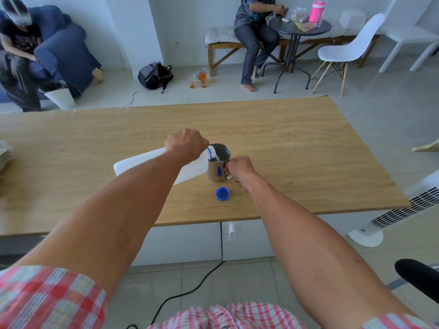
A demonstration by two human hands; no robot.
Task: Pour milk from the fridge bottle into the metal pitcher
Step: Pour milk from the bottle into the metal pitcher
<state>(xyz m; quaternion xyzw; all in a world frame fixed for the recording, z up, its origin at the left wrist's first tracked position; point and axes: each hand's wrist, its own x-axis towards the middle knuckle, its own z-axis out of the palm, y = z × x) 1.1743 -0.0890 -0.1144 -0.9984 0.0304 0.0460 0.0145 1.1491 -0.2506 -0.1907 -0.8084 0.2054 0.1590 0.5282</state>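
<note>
The white plastic milk bottle [140,162] is tipped almost flat over the wooden table [285,138], its blue-ringed neck over the rim of the metal pitcher [217,170]. Milk runs from the neck into the pitcher. My left hand [185,144] grips the bottle near its neck. My right hand [238,168] holds the pitcher's handle on its right side. The pitcher stands upright on the table. The blue bottle cap [222,194] lies on the table just in front of the pitcher.
A white fan [403,210] stands off the table's right edge. A black cable [190,290] runs across the floor below. Beyond the table are a backpack [155,76], glasses on the floor [199,79], seated people, a round table [299,27] and a white chair [349,48].
</note>
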